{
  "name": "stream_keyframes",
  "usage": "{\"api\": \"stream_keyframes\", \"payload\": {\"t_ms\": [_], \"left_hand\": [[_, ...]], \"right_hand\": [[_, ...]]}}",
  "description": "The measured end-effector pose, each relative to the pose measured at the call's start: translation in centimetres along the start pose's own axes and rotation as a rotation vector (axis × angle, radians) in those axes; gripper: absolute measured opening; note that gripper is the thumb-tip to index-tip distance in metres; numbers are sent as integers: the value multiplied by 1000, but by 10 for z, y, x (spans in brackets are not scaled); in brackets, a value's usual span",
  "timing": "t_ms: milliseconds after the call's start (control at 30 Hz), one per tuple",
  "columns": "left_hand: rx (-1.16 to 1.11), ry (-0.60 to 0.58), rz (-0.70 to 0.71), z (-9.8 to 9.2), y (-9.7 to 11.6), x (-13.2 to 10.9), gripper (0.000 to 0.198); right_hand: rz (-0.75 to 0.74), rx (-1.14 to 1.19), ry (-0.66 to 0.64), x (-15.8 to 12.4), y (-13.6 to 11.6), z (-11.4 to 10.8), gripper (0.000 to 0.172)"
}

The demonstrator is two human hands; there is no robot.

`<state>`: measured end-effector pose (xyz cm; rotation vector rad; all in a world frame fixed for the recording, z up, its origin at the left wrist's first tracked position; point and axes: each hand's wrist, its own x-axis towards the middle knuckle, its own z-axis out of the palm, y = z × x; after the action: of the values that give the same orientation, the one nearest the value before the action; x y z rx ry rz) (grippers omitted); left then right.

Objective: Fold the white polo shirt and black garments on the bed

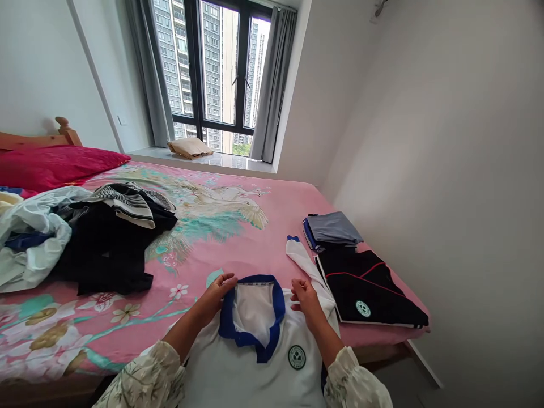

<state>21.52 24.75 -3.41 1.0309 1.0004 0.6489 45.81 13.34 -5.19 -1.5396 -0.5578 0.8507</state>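
A white polo shirt (250, 377) with a blue collar (229, 317) and a round green badge (296, 357) lies front up at the near edge of the bed. Its neck is open, and one white sleeve (304, 258) with a blue cuff stretches away to the right. My left hand (216, 296) is at the collar's upper left corner, fingers stretched out and fingertips touching its edge. Just right of the collar, my right hand (306, 300) hovers over the shoulder, fingers bent and apart, holding nothing.
Right of the shirt lie a folded black garment (365, 289) with red piping and a stack of folded grey and blue clothes (334, 228). A loose clothes pile (106, 243) covers the bed's left side, near a red pillow (55, 164). A wall (446, 198) borders the right.
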Motion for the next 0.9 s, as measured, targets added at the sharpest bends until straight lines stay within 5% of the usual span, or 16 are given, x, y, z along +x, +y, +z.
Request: {"api": "stream_keyframes", "payload": {"t_ms": [100,200,333,400,567,767,900], "left_hand": [[260,85,180,4,-5,-3,62],[590,137,509,8,-9,-18,46],[1135,-354,809,15,-13,-46,44],[1299,-511,784,19,-15,-52,41],[1377,-430,598,33,-11,-38,26],[1363,-505,444,52,-13,-18,15],[1321,-509,358,52,-23,-6,12]], "right_hand": [[-231,-151,-3,-15,-2,7,37],[-630,-481,-187,-37,-2,12,25],[-855,-928,-544,-62,-3,9,51],[-849,-1136,-608,-66,-5,6,49],[-817,-1284,-440,-60,-12,-3,31],[-844,-1139,-236,-67,2,0,38],[-721,-857,-65,-93,26,7,12]]}}
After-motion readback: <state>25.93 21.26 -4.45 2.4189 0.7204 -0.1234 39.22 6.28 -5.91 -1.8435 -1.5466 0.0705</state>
